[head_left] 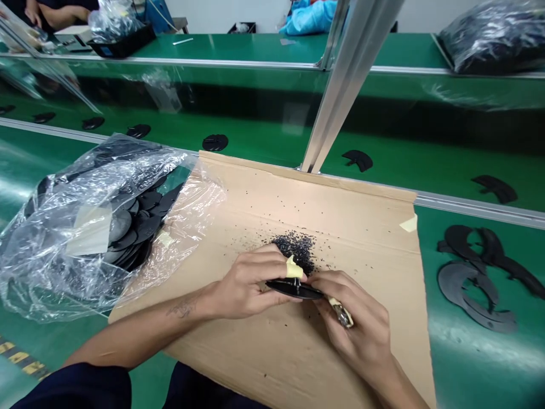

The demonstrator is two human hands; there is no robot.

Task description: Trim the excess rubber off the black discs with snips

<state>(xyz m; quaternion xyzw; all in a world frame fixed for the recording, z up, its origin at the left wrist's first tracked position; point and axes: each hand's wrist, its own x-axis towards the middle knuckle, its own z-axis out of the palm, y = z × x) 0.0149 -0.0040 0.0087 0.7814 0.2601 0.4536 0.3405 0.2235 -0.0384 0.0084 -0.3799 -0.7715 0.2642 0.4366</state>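
My left hand (247,284) pinches a flat black disc-shaped part (293,289) edge-on above a sheet of cardboard (340,210); its index fingertip is wrapped in yellowish tape. My right hand (353,318) is closed round a small tool with a taped handle (343,313), its tip against the part. Just beyond the hands, a heap of tiny black trimmings (296,249) lies on the cardboard.
A clear plastic bag of black discs (106,227) sits to the left. Finished black ring pieces (477,278) lie on the green table at right. Single black parts (215,142) ride the green conveyor behind a metal post (340,85). Another person's arms (55,11) show far left.
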